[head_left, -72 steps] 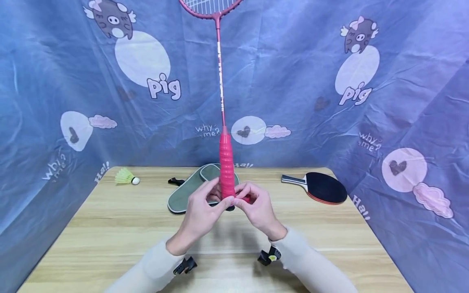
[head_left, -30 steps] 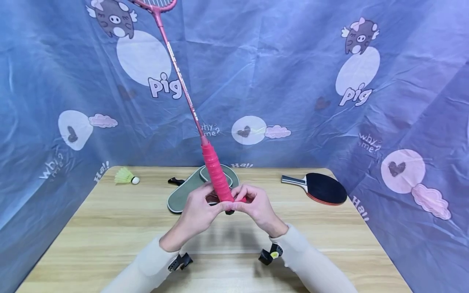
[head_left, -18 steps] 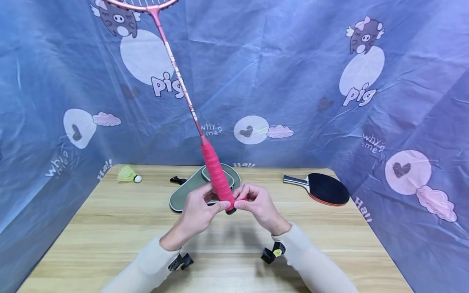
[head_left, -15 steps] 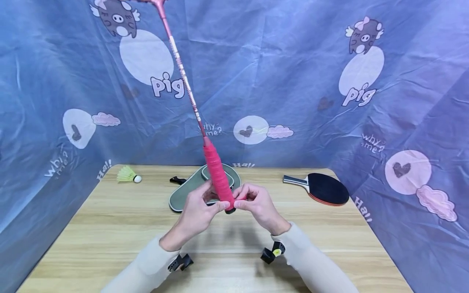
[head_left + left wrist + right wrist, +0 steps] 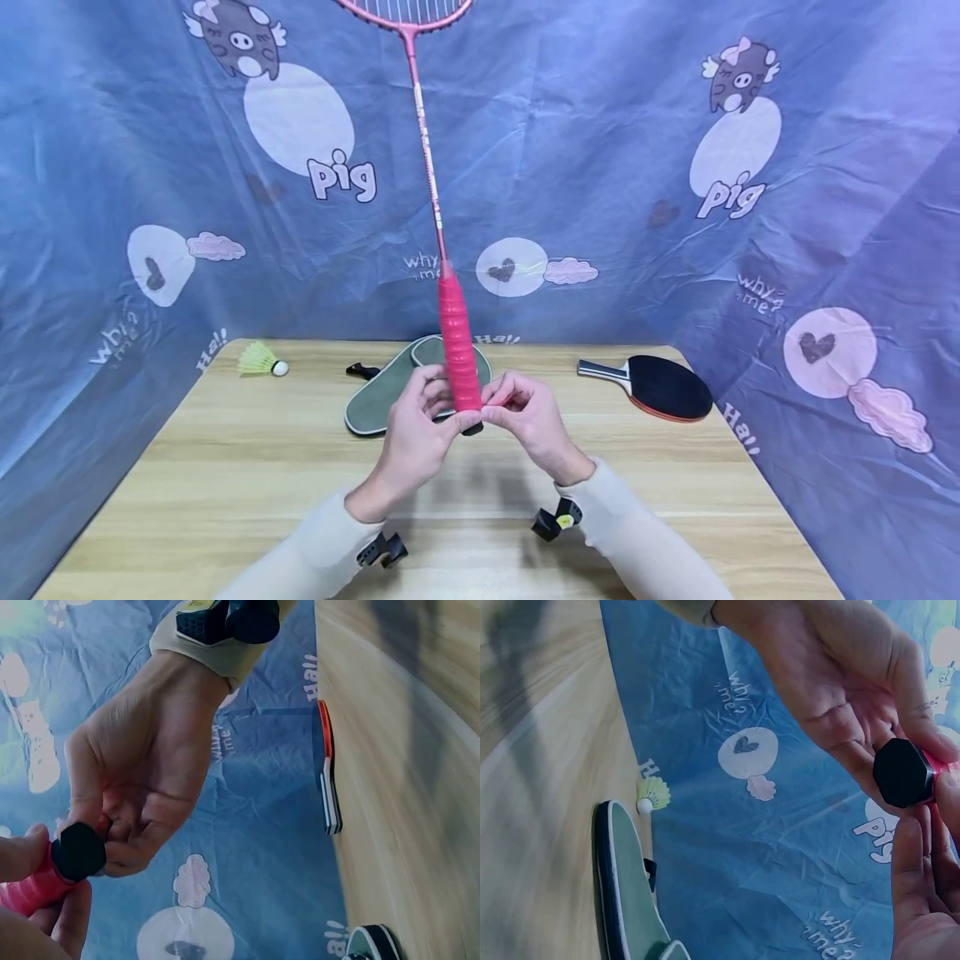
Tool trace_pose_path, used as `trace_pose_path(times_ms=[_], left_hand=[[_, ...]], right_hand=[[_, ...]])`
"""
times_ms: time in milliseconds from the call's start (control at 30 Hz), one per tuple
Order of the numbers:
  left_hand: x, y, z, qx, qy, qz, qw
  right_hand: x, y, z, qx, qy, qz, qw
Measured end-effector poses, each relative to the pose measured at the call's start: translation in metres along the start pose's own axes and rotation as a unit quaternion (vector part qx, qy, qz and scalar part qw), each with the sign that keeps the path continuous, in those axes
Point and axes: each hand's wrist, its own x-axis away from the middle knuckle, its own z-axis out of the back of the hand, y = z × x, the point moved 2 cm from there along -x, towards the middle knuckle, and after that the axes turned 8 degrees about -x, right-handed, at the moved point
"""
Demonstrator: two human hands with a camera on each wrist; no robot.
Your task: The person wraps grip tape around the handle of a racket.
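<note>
A pink badminton racket [image 5: 456, 333] stands above the table, its shaft leaning slightly left and its head partly cut off by the top of the head view. Red grip tape in spiral turns covers the handle. My left hand [image 5: 414, 437] holds the handle near its lower end, thumb in front and fingers behind. My right hand [image 5: 534, 427] pinches a short red length of grip tape [image 5: 510, 398] beside the handle, mostly hidden by the fingers. The black butt cap [image 5: 901, 772] shows bare in both wrist views, with fingers of both hands close around it.
Behind the hands lies a green paddle case [image 5: 375, 400] with a black strap [image 5: 362, 372]. A yellow shuttlecock [image 5: 260, 359] rests at the back left of the wooden table [image 5: 247, 483], a black table tennis paddle [image 5: 669, 387] at the back right. Blue printed cloth [image 5: 480, 167] surrounds the table.
The racket tilted to the left, then swung back closer to upright, its handle turning in the left hand. The left-hand fingers have loosened and shifted. The right hand keeps its pinch almost in place.
</note>
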Motion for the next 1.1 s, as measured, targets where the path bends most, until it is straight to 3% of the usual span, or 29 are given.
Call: trace_pose_path(times_ms=[167, 300, 467, 667, 800, 933, 1100], left_hand=[[-0.004, -0.005, 0.006, 0.021, -0.022, 0.008, 0.9995], [-0.009, -0.005, 0.012, 0.033, -0.045, -0.010, 0.9984], [-0.011, -0.004, 0.016, 0.048, -0.070, -0.011, 0.9963], [-0.012, -0.003, 0.020, 0.021, -0.071, -0.037, 0.9965], [-0.012, -0.002, 0.023, -0.008, -0.055, -0.043, 0.9975], [-0.011, -0.003, 0.021, 0.008, -0.033, -0.041, 0.9986], [-0.011, -0.003, 0.014, 0.029, -0.031, -0.068, 0.9968]], right_hand=[[0.000, 0.004, -0.003, -0.019, -0.009, -0.016, 0.9997], [-0.003, 0.009, -0.002, -0.083, -0.037, -0.043, 0.9949], [-0.004, 0.011, -0.001, -0.135, -0.069, -0.060, 0.9867], [-0.004, 0.010, 0.000, -0.132, -0.079, -0.057, 0.9864], [-0.003, 0.009, -0.003, -0.113, -0.075, -0.045, 0.9897], [-0.002, 0.010, -0.007, -0.100, -0.053, -0.031, 0.9931], [0.000, 0.008, -0.009, -0.078, -0.012, -0.030, 0.9964]])
